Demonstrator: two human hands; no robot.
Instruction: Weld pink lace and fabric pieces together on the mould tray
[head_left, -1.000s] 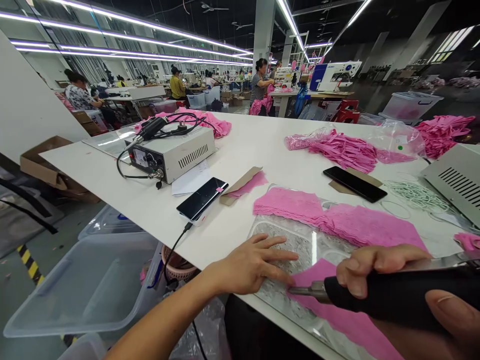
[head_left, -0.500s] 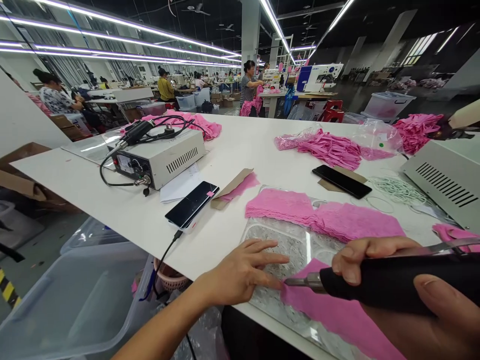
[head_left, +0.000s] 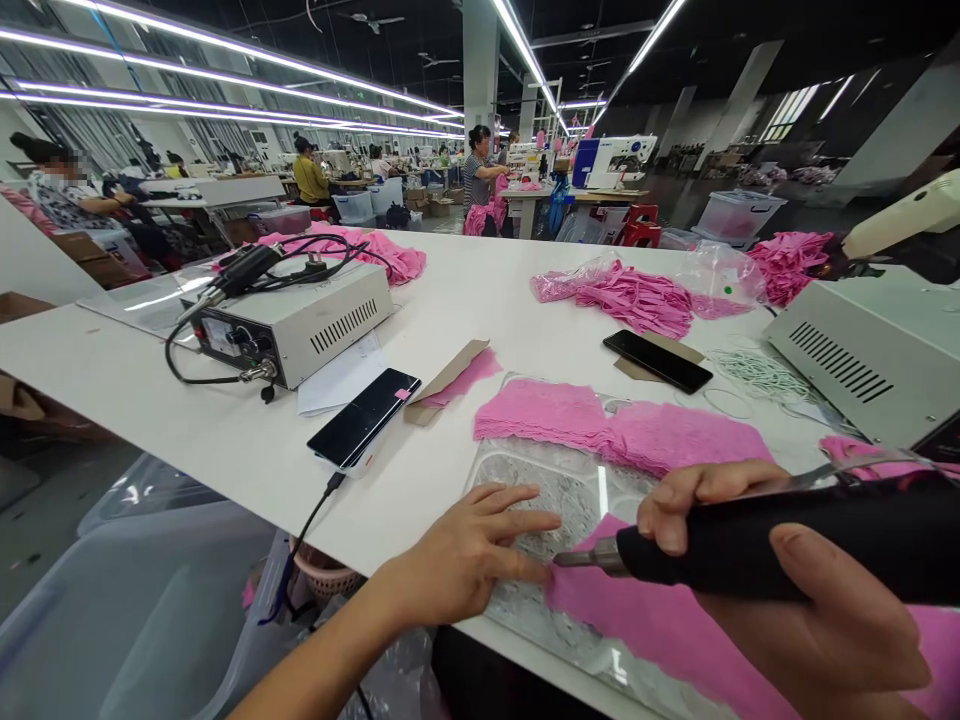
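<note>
My right hand (head_left: 817, 590) is wrapped around a black handheld tool (head_left: 750, 540) with a narrow metal tip. The tip rests at the left corner of a pink fabric piece (head_left: 645, 620), which lies on a clear plastic sheet over a grey speckled surface (head_left: 517, 470). My left hand (head_left: 472, 550) is flat beside that corner, fingers spread, one fingertip close to the tip and at the cloth's edge. Behind the hands, two stacks of pink fabric pieces (head_left: 540, 412) lie side by side. My right hand and the tool hide part of the fabric.
A grey control box (head_left: 330, 320) with a second black handpiece (head_left: 244, 270) stands left; another grey box (head_left: 870, 350) is at right. Two phones (head_left: 364, 415), pink strips (head_left: 637, 300) and pale elastic loops (head_left: 757, 372) lie on the white table. Below left is a plastic bin (head_left: 150, 600).
The view has shifted slightly, so the table things appear further left. Both hands, the tool tip and the fabric corner keep nearly the same places relative to each other.
</note>
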